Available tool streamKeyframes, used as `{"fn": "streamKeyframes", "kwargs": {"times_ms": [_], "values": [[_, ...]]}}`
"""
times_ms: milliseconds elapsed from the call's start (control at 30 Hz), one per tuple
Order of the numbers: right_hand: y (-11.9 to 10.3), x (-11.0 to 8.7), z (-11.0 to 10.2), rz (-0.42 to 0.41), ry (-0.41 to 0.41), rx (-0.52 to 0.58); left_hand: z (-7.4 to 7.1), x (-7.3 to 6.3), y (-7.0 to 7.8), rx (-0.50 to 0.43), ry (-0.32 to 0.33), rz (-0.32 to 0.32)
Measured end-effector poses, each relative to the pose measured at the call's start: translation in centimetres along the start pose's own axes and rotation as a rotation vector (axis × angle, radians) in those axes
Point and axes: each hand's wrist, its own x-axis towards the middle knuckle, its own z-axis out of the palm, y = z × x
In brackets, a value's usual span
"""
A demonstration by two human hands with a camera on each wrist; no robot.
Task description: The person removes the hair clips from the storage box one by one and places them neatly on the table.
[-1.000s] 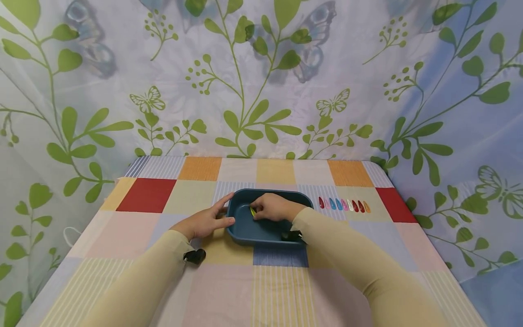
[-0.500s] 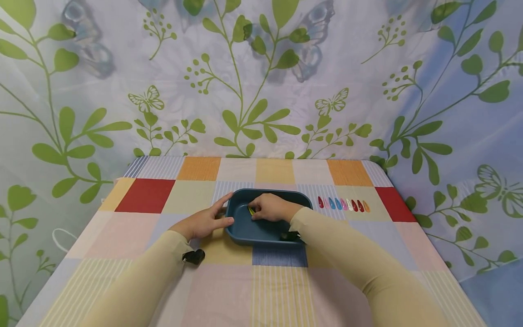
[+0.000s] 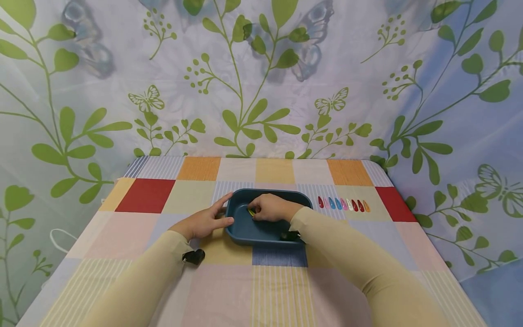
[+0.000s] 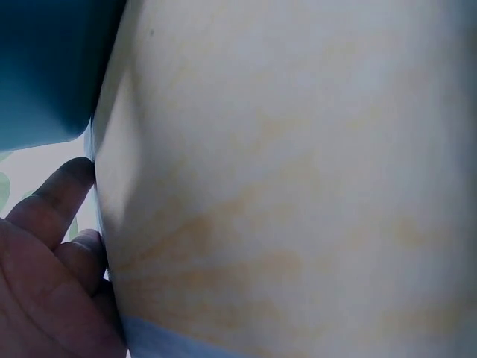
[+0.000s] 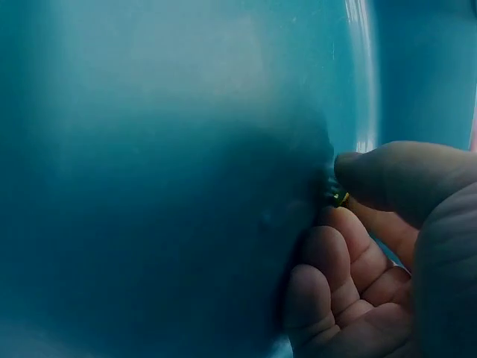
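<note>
A yellow hair clip (image 3: 251,212) is pinched between the thumb and fingers of my right hand (image 3: 274,208), low inside a blue rectangular tray (image 3: 245,231). In the right wrist view only a small yellow end of the clip (image 5: 340,198) shows between thumb and fingertip, close over the tray floor; the rest of it is covered by the fingers. My left hand (image 3: 203,222) rests at the tray's left end, thumb and fingers spread, fingertips right at the rim. The left wrist view shows its fingers (image 4: 56,201) beside the tray's outer wall (image 4: 52,74).
Right of the tray, several hair clips (image 3: 344,204) in red, pink, blue, white and orange lie in a row on the patchwork tablecloth (image 3: 220,290). A leaf-printed curtain (image 3: 261,81) hangs behind the table. A white cord (image 3: 59,243) loops at the left table edge.
The yellow clip has turned slightly in my right hand's pinch. Both hands and the tray stay in nearly the same place.
</note>
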Motion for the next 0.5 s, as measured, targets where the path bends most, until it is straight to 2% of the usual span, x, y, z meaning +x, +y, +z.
{"fn": "streamKeyframes", "kwargs": {"times_ms": [200,367,500], "values": [[-0.5,-0.12,-0.26,0.016,-0.006,-0.016,-0.07,0.09,-0.13,-0.004,-0.001,-0.004],[-0.73,-0.18,-0.35,-0.002,0.013,-0.044,-0.14,0.15,-0.15,-0.006,-0.005,-0.002],[-0.54,-0.17,-0.35,-0.02,0.016,-0.001,-0.21,0.19,-0.22,-0.005,-0.007,-0.001]]}}
